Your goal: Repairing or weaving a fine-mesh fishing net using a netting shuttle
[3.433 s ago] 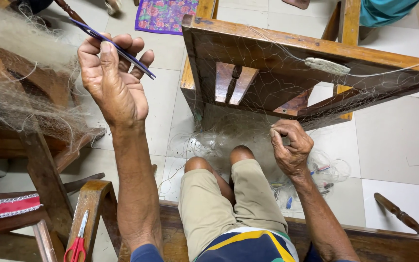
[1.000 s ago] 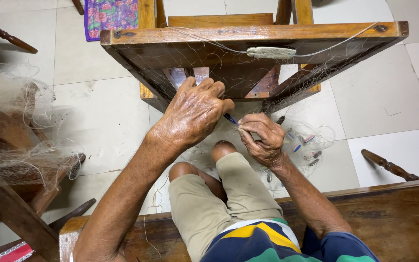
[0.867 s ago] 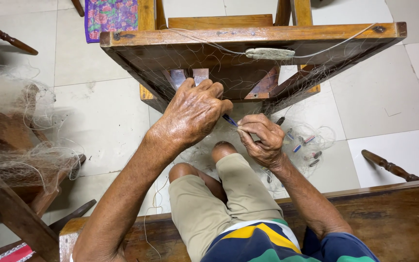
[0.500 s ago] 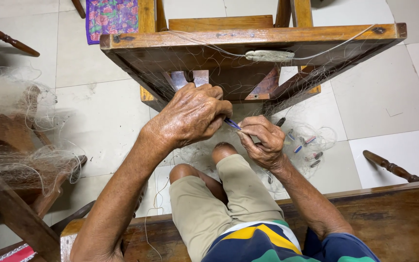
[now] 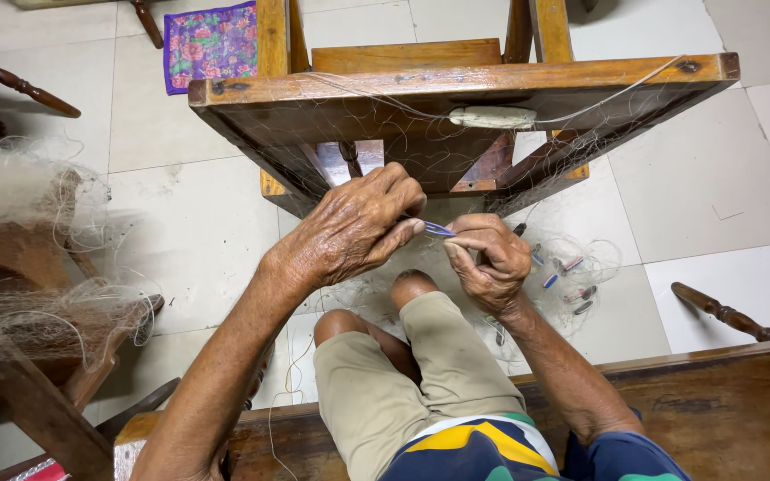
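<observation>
Mending a fine fishing net (image 5: 581, 267), a seated person brings both hands together above the knees. The left hand (image 5: 354, 232) is closed around a slim blue netting needle (image 5: 438, 229), whose long axis runs left to right with its tip pointing at the right hand (image 5: 492, 258). That hand, just beside the tip, pinches a fold of mesh between its fingers. The net hangs from a wooden chair frame (image 5: 456, 85) directly ahead and spills onto the tiled floor (image 5: 724, 187).

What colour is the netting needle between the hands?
Blue, its tip showing at the netting needle; head view.
</observation>
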